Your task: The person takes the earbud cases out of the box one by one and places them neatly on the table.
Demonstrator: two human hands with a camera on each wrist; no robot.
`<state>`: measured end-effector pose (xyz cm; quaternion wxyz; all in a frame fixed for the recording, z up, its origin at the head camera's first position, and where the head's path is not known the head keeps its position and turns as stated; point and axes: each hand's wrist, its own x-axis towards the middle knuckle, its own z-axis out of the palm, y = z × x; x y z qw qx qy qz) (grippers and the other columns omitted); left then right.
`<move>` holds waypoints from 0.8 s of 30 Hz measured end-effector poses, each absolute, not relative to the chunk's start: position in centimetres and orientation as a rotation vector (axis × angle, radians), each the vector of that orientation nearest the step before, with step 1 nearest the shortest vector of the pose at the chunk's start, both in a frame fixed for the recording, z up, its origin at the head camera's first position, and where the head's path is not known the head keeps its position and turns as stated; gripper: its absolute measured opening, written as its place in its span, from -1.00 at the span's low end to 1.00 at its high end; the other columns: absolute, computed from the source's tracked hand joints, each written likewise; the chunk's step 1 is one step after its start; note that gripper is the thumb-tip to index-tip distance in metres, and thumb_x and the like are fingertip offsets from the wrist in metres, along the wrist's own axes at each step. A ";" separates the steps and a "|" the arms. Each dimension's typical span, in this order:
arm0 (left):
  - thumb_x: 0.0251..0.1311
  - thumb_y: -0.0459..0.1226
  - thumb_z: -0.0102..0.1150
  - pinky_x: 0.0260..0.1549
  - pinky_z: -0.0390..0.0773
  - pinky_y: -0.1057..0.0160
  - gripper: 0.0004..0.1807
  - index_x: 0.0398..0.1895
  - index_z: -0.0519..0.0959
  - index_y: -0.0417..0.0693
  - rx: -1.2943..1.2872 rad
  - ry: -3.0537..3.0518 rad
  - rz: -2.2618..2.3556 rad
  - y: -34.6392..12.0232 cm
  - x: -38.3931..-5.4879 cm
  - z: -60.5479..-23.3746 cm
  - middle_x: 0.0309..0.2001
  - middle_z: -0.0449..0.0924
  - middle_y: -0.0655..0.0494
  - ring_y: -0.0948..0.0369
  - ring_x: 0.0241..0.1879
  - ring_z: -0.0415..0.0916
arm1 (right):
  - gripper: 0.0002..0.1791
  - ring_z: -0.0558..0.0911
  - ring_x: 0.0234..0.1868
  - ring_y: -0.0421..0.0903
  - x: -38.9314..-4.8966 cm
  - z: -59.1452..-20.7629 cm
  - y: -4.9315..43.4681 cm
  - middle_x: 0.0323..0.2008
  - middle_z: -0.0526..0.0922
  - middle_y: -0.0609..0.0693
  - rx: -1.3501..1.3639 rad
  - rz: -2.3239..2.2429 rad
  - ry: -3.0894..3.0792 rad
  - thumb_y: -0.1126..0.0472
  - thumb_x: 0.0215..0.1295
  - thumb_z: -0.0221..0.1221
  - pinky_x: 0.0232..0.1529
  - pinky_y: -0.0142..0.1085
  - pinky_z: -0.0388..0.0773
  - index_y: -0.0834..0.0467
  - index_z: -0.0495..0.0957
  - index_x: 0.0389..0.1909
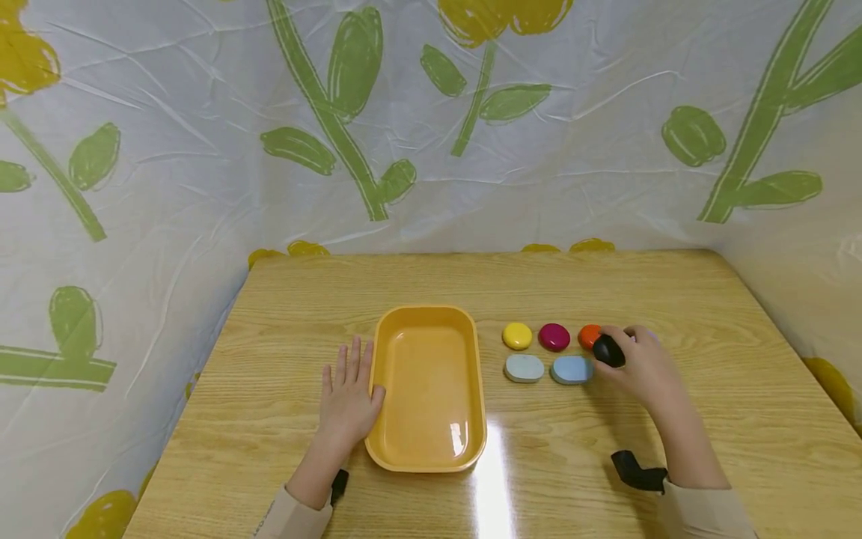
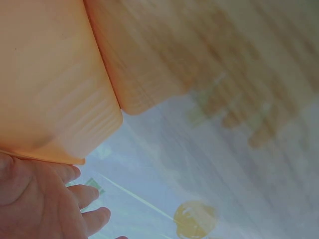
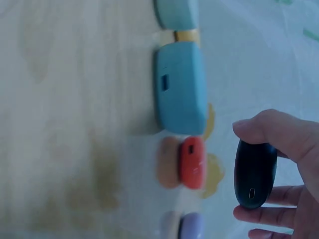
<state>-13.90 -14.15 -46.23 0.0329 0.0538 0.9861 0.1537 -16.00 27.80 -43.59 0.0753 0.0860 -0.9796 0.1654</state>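
Observation:
My right hand (image 1: 646, 370) pinches a small black rounded earbud case (image 3: 255, 172) between thumb and fingers. The case is off the table, and a small charging port shows on its end in the right wrist view. Behind it lies an orange-red case (image 3: 193, 163), partly covered in the head view, with a lavender case (image 3: 191, 226) beside that. A blue oblong case (image 1: 572, 370) lies just left of the right hand. My left hand (image 1: 349, 404) rests with straight fingers against the left side of a yellow-orange tray (image 1: 426, 382), thumb at its rim.
Left of the orange-red case are a magenta case (image 1: 554, 337) and a yellow case (image 1: 517, 336). A pale grey-green oblong case (image 1: 524, 368) lies in front of the yellow one. Flower-printed sheeting (image 1: 471, 195) surrounds the wooden table (image 1: 283, 299).

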 end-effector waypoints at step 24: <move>0.27 -0.10 -0.19 0.28 -0.26 -0.17 -0.27 0.45 -0.17 -0.03 0.157 3.015 0.466 -14.1 -13.9 -45.9 0.45 -0.32 -0.02 -0.01 0.41 -0.38 | -0.38 0.40 -0.25 0.54 -15.4 -46.9 29.1 -0.16 0.22 0.63 -0.014 0.546 -3.183 0.00 0.11 0.18 -0.34 0.27 0.37 0.31 0.28 0.07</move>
